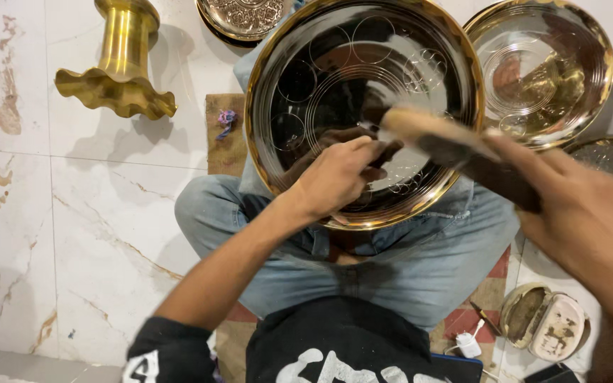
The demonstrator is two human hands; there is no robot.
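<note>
A large round brass plate with engraved circles rests on my lap, its polished face toward me. My left hand is on the plate's lower middle, fingers curled around a small dark tool pressed to the metal. My right hand is raised at the right, close to the camera, and grips a wooden-handled mallet whose pale end hangs over the plate just right of my left hand.
A second engraved brass plate lies at upper right, another patterned plate at the top. A fluted brass stand lies on the marble floor at upper left. An open tin sits by my right knee.
</note>
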